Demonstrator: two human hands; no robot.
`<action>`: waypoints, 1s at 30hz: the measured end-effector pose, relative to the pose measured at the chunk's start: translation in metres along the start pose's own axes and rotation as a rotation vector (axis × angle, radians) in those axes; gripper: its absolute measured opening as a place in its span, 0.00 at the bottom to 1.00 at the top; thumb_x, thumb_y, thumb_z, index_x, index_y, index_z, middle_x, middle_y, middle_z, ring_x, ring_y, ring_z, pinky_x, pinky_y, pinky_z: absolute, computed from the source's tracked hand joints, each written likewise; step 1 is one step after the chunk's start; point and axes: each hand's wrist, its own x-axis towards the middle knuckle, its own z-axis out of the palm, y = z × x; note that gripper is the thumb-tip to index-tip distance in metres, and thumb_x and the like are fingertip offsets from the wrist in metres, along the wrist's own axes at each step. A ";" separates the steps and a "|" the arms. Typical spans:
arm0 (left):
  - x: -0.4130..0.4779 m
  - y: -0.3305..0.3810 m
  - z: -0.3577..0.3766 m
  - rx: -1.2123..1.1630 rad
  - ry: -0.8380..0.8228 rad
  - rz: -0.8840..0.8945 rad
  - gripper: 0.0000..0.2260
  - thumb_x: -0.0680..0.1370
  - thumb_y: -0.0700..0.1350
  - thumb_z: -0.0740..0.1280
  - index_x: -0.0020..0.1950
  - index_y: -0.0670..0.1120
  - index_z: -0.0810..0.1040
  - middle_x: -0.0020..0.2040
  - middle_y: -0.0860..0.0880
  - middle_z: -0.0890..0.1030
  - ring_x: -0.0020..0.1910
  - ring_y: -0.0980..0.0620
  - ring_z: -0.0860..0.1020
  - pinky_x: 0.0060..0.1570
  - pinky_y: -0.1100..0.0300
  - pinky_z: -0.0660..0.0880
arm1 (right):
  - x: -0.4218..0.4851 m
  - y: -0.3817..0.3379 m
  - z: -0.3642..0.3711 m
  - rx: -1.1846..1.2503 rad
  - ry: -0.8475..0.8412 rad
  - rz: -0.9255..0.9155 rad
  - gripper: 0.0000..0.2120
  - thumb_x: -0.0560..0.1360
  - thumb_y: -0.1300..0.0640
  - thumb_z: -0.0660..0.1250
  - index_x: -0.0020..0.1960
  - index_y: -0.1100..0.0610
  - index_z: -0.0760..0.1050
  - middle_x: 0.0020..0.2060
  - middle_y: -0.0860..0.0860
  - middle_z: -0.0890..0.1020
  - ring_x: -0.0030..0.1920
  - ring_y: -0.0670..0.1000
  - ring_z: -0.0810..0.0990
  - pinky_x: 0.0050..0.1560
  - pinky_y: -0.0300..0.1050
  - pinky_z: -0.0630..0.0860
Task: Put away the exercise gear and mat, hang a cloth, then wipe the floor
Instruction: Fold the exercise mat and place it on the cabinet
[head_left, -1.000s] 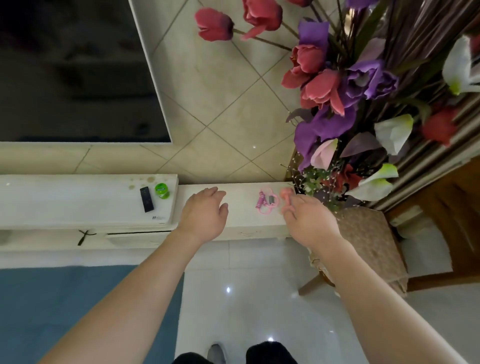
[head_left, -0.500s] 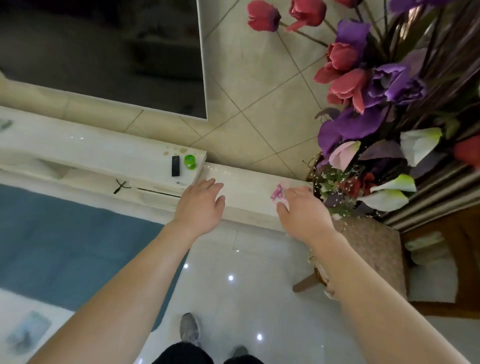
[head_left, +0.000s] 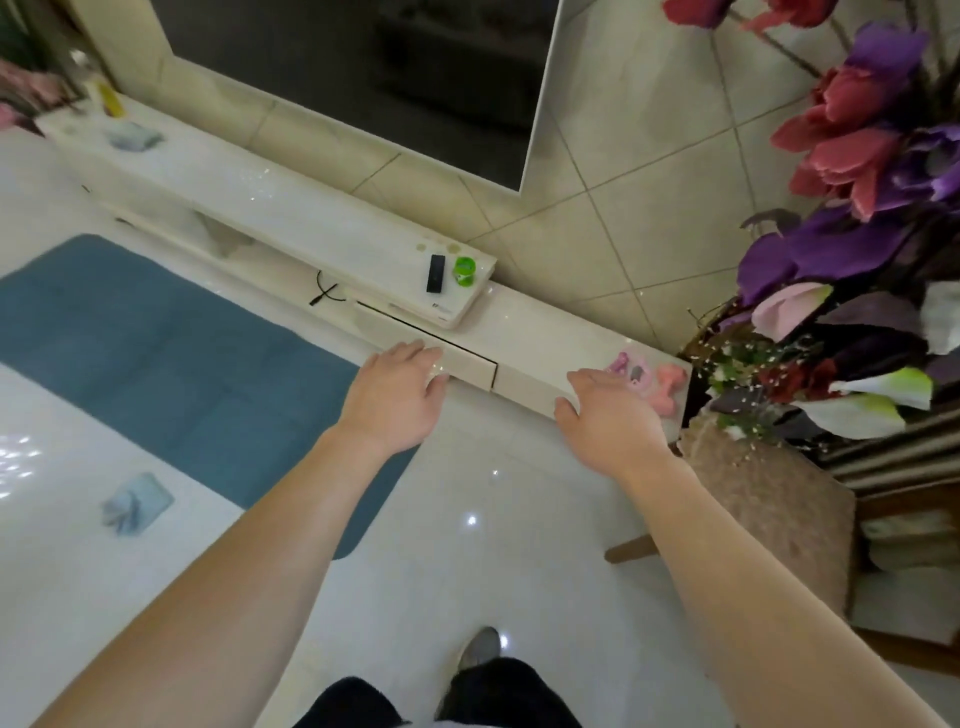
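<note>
A small pink dumbbell (head_left: 668, 387) and a pink hand gripper (head_left: 629, 368) lie on the right end of the low white TV cabinet (head_left: 535, 327). My right hand (head_left: 610, 421) hovers just left of them, fingers apart, holding nothing. In front of the cabinet's drawer my left hand (head_left: 395, 397) hangs open and empty. A blue exercise mat (head_left: 171, 364) is spread on the white floor at the left. A pale blue cloth (head_left: 136, 501) lies crumpled on the floor near the mat's front edge. Another pale cloth (head_left: 132, 136) rests on the cabinet's far left end.
A black remote (head_left: 435, 273) and a green round item (head_left: 464, 270) sit on the cabinet's raised shelf. A large artificial flower arrangement (head_left: 852, 249) stands at the right above a padded stool (head_left: 779, 509). A dark TV screen (head_left: 395, 67) hangs on the tiled wall.
My right hand has let go of the pink gear on the cabinet and drawn back to the left. The view has swung left, bringing the mat and floor cloth into sight.
</note>
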 end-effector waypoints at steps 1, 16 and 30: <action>-0.011 -0.010 -0.004 -0.003 0.003 -0.014 0.22 0.83 0.49 0.55 0.77 0.46 0.65 0.77 0.45 0.65 0.76 0.46 0.61 0.75 0.49 0.58 | -0.003 -0.012 0.003 -0.002 -0.006 -0.009 0.21 0.82 0.49 0.53 0.69 0.58 0.69 0.68 0.55 0.73 0.68 0.56 0.69 0.66 0.48 0.66; -0.156 -0.185 -0.072 0.055 0.051 -0.241 0.23 0.83 0.52 0.54 0.76 0.46 0.65 0.77 0.46 0.66 0.76 0.46 0.62 0.75 0.49 0.59 | -0.047 -0.221 0.053 0.006 -0.042 -0.236 0.20 0.81 0.50 0.54 0.66 0.60 0.71 0.63 0.55 0.76 0.65 0.56 0.71 0.65 0.50 0.68; -0.160 -0.327 -0.134 0.077 0.090 -0.462 0.21 0.84 0.50 0.55 0.76 0.46 0.66 0.76 0.47 0.66 0.75 0.47 0.63 0.74 0.51 0.58 | 0.048 -0.389 0.071 -0.053 -0.095 -0.456 0.24 0.82 0.48 0.52 0.74 0.58 0.64 0.71 0.53 0.70 0.71 0.55 0.66 0.70 0.50 0.65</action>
